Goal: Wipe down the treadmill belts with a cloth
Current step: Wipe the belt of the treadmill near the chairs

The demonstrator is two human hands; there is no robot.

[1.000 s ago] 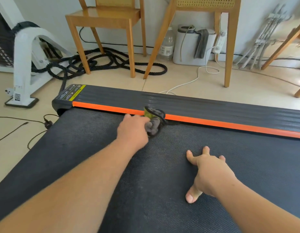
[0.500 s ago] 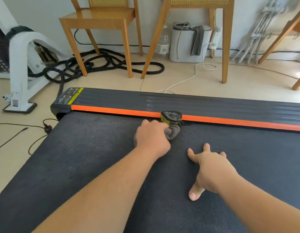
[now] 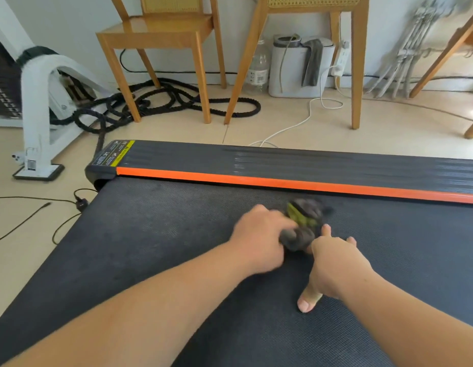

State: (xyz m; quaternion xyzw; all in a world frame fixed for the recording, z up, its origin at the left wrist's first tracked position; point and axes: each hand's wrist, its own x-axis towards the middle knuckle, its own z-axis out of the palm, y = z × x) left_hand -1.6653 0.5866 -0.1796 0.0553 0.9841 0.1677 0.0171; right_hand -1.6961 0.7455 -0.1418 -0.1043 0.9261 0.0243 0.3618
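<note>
Your left hand (image 3: 259, 238) clamps the bunched cloth (image 3: 301, 229) on the belt (image 3: 156, 234), near the orange rail (image 3: 283, 182). Your right hand (image 3: 336, 263), fingers spread flat, touches it; sweep further right and you risk jamming into those fingers.

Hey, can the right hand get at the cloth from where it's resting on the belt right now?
Probably yes. The right hand lies flat on the belt, its fingertips right beside the cloth with nothing between them. The left hand already grips the cloth, though.
</note>
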